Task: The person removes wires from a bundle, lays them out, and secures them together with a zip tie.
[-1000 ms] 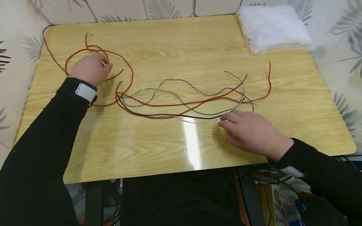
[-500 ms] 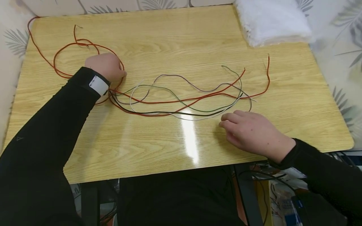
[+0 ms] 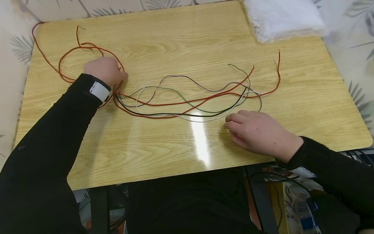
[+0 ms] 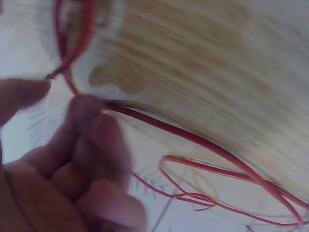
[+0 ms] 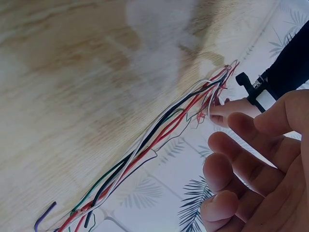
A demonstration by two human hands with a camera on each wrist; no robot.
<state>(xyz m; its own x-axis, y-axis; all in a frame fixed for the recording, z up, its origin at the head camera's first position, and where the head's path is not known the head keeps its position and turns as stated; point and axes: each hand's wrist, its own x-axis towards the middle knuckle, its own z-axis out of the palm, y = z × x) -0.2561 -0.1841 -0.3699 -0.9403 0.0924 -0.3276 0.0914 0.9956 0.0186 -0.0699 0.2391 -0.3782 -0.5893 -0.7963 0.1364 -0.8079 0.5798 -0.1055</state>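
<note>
– Fingers on the left hand [image 3: 104, 71] were curled in, thumb standing apart, right by a red wire [image 4: 186, 135] looped upper left on the table [image 3: 146, 156]. Couldn't tell if they touched it. The right hand [image 3: 257, 131] sat loosely curled right of centre, holding nothing.

– So how'd that stuff handle, you reckon?

– Light and bendy, I guessed, but springy and easy to snag. Best hold looked like the gathered left end of the mixed bundle [image 5: 153, 126], which ran across mid-frame.

– Any containers?

– Clear plastic packet [image 3: 286, 19], upper right, something white inside. Couldn't make out what.
</note>
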